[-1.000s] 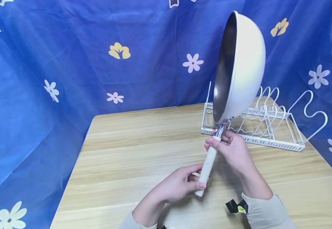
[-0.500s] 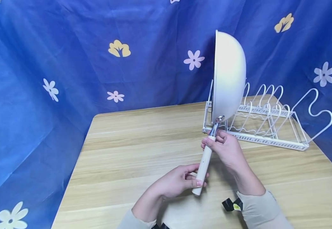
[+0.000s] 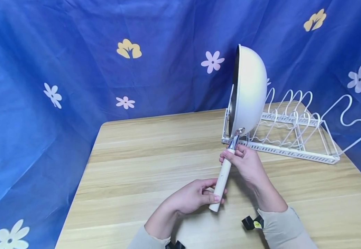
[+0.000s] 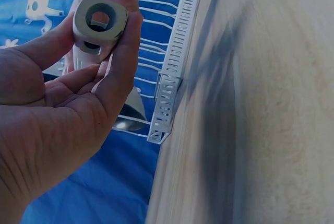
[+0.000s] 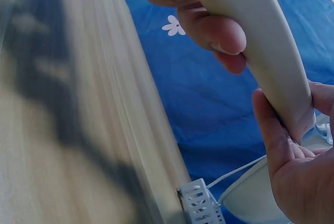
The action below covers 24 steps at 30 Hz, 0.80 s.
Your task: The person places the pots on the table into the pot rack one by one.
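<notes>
A deep white frying pan [image 3: 251, 90] with a dark inside stands on edge at the left end of a white wire rack [image 3: 292, 152]. Its open side faces left, and whether it touches the rack I cannot tell. My right hand [image 3: 246, 162] grips the white handle [image 3: 222, 178] just below its metal neck. Thumb and fingers of my left hand [image 3: 193, 197] pinch the handle's lower end. In the left wrist view the hollow handle end [image 4: 99, 23] points at the camera, held between left thumb and fingers. The right wrist view shows both hands on the handle [image 5: 271, 51].
The rack has several looped wire dividers and a tall bent wire [image 3: 343, 117] at its right end. Under everything lies a wood-grain table [image 3: 143, 155]. Blue flowered cloth [image 3: 168, 69] hangs behind and at both sides.
The pan has moved down and away, toward the rack's left end, and its open side has turned so less of the inside shows. Both hands have kept hold of the handle.
</notes>
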Each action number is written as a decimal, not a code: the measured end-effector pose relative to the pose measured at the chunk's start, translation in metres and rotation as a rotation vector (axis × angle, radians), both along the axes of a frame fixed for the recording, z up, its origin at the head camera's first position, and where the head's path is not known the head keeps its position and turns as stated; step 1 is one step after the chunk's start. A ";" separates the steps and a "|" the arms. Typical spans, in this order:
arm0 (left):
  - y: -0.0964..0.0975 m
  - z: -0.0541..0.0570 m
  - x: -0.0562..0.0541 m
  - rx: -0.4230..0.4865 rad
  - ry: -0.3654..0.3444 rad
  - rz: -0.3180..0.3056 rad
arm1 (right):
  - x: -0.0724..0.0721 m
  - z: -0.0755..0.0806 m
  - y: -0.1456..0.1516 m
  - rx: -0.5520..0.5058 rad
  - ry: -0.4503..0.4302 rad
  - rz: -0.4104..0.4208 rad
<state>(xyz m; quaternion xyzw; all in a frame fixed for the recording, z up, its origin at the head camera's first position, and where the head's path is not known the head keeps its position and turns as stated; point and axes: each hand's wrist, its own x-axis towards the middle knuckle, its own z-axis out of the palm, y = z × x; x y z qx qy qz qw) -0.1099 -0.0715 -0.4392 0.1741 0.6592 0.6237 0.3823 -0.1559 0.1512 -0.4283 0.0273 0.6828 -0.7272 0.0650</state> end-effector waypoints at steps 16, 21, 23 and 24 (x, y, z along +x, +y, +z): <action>0.002 -0.005 -0.003 -0.005 -0.052 0.025 | -0.005 -0.017 0.002 -0.072 0.004 0.013; 0.004 -0.008 -0.005 -0.018 -0.058 0.034 | -0.006 -0.019 0.004 -0.056 -0.003 0.028; 0.005 -0.010 -0.006 -0.025 -0.057 0.038 | -0.007 -0.021 0.005 -0.046 -0.008 0.048; 0.005 -0.012 -0.006 -0.028 -0.057 0.040 | -0.008 -0.022 0.005 -0.037 -0.010 0.061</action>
